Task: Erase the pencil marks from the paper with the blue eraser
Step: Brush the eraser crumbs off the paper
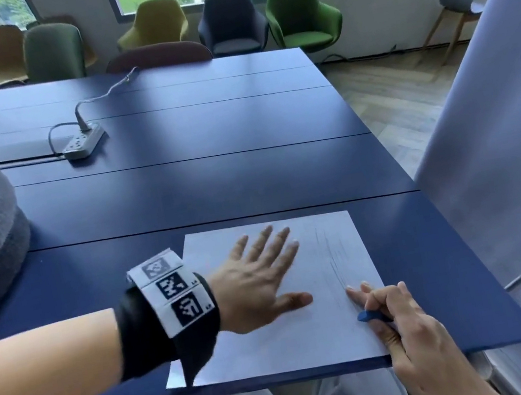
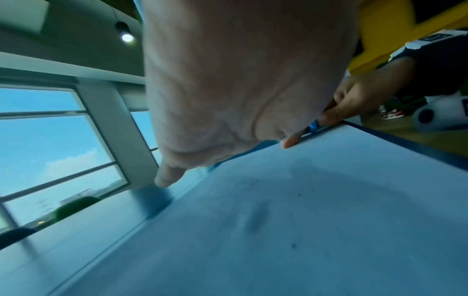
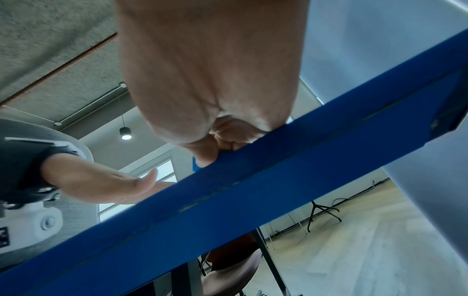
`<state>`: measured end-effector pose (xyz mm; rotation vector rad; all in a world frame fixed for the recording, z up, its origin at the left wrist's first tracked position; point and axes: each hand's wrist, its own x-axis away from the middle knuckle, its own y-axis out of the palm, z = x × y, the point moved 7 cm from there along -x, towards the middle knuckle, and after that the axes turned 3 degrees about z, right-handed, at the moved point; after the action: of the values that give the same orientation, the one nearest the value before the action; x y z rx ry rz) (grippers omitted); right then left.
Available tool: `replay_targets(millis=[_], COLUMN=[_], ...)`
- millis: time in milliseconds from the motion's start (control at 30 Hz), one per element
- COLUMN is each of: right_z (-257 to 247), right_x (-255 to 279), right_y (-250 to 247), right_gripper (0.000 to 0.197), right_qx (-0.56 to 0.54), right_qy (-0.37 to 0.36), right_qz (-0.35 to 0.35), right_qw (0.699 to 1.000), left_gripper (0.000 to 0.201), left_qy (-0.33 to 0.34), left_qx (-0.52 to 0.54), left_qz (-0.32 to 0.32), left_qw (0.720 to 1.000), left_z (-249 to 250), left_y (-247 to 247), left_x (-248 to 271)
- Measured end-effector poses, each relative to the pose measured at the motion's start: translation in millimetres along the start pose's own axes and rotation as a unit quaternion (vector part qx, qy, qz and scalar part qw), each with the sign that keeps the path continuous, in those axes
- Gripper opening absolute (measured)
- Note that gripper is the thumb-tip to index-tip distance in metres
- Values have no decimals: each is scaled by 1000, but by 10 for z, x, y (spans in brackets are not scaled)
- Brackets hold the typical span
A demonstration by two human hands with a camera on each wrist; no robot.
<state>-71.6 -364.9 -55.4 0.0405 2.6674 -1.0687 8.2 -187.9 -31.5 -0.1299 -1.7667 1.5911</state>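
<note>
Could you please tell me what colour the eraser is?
Blue; the eraser shows best in the head view.

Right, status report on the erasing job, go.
Left hand flat on paper, pinning it. Right hand has blue eraser in its grip at near right corner. Pencil marks not erased. Nothing in the way.

The paper (image 1: 328, 335) lies at the table (image 1: 215, 187) near edge, power strip (image 1: 84, 142) far behind to the left

Office meeting room, long table (image 1: 215, 184), chairs (image 1: 300, 16)
</note>
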Motion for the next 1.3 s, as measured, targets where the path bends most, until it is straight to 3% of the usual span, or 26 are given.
replay_targets(millis=[133,233,333,433,500,533,633,700,767,833,900,1000,1067,1200,1300], right_z=[60,84,94,82,53,46,57,46,30,20,18,11,14,25,13], right_x=[0,-2,2,9,9,9,14,15,9,6,12,20,12,1,-2], right_y=[45,57,65,57,44,44,33,26,22,22,21,31,22,11,-18], right_gripper=[29,29,29,23,21,21,23,25,27,26,25,25,26,22,24], right_qx=[15,10,-6,-18,-24,-25,-18,-10,-6,-9,-13,-14,-9,-6,-7], right_qy=[14,12,17,8,-3,-3,-5,-10,-13,-12,-11,-6,-2,14,16], right_qz=[8,8,-3,-2,4,6,12,14,14,14,17,16,14,5,20], right_qw=[1000,1000,1000,1000,1000,1000,1000,1000,1000,1000,1000,1000,1000,1000,1000], left_gripper=[79,79,90,125,120,114,101,87,84,96,113,106,96,88,82], left_qy=[114,123,34,-116,-181,-179,-35,71,93,33,-80,-207,-180,-53,14], left_qx=[1,-12,7,78,114,114,61,51,50,48,61,91,80,40,26], left_qz=[-24,-36,-52,-41,-30,-16,8,-2,-17,-20,-38,-68,-50,-20,-45], left_qw=[993,992,998,989,976,977,997,996,994,998,994,972,979,998,999], left_z=[464,473,72,-463,-612,-561,3,420,507,255,-131,-499,-411,91,409], left_y=[116,208,293,324,364,358,363,411,469,503,436,269,88,-172,-106], left_x=[-229,-236,-134,34,120,132,99,119,128,98,99,120,4,-417,-640])
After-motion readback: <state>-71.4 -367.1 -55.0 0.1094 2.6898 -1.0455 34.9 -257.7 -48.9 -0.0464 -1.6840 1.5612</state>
